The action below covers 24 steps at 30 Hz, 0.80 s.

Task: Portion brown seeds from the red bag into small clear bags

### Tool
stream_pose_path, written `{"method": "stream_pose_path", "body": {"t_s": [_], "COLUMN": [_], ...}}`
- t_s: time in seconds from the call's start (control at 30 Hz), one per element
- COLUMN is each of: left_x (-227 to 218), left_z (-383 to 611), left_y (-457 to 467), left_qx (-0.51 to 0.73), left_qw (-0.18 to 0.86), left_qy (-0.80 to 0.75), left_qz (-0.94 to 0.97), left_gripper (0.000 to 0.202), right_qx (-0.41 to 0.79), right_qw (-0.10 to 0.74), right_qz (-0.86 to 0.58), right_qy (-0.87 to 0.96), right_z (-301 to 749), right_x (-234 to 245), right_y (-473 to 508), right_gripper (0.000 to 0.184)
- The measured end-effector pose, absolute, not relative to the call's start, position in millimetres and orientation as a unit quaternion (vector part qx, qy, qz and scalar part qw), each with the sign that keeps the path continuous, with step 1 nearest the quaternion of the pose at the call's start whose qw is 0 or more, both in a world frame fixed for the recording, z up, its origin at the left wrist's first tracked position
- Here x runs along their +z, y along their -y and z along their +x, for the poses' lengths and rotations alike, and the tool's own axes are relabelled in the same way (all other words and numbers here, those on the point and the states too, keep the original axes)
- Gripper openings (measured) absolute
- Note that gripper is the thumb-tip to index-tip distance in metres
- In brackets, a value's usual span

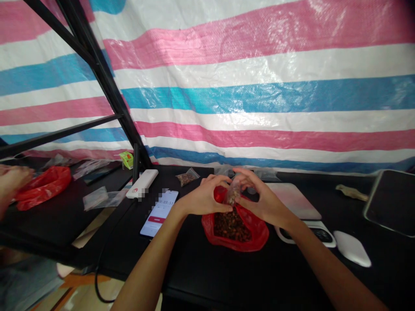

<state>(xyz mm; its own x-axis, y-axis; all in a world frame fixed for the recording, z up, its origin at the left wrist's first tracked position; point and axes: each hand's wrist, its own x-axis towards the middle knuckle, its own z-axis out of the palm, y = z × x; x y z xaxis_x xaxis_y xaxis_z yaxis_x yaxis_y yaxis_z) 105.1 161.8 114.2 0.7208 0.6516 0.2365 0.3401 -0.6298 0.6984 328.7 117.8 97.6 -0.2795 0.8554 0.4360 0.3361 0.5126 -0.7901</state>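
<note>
1. Head view: a red plastic bag (256,233) sits open on a black table (246,276), at 6 o'clock from the frame's centre, its mouth folded back so that a heap of dark brown pieces (231,226) shows.
2. Left hand (204,198) is curled nearly closed, its fingers pressed against a small clear plastic bag (234,192) from the 9 o'clock side.
3. Right hand (264,201) is also mostly closed, its fingertips pinching the top of that bag from 3 o'clock.
4. The small clear plastic bag stands upright, held just above the red plastic bag, probably so that any loose piece drops back onto the heap. It looks crumpled, with a few brown pieces inside.
5. A phone (158,214) showing a timer lies at 8 o'clock from the hands, probably placed for easy reading. A filled clear packet (187,176) lies at 11 o'clock.
6. A co-worker's hand (13,183) rests at the far 9 o'clock edge, beside a second red bag (43,188).
</note>
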Motion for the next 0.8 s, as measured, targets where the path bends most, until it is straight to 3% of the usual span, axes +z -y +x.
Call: {"method": "stream_pose_path", "body": {"t_s": [0.37,0.57,0.7,0.8], "left_x": [108.4,106.8,106.6,107.9], "left_z": [103.0,102.4,102.6,102.4], "left_y": [-165.1,-166.2,-166.0,-166.4], "left_qx": [0.176,0.182,0.185,0.192], "left_qw": [0.333,0.338,0.339,0.34], "left_qy": [-0.262,-0.258,-0.245,-0.252], "left_qz": [0.888,0.887,0.889,0.885], "left_gripper": [0.039,0.049,0.031,0.032], "right_qx": [0.366,0.364,0.365,0.351], "right_qw": [0.456,0.475,0.479,0.472], "right_qz": [-0.366,-0.374,-0.38,-0.383], "right_qy": [0.723,0.709,0.702,0.713], "right_z": [330.9,330.1,330.3,332.9], "right_x": [97.6,100.5,101.1,101.6], "right_y": [-118.5,-120.4,-120.9,-121.5], "right_gripper": [0.077,0.056,0.055,0.045]}}
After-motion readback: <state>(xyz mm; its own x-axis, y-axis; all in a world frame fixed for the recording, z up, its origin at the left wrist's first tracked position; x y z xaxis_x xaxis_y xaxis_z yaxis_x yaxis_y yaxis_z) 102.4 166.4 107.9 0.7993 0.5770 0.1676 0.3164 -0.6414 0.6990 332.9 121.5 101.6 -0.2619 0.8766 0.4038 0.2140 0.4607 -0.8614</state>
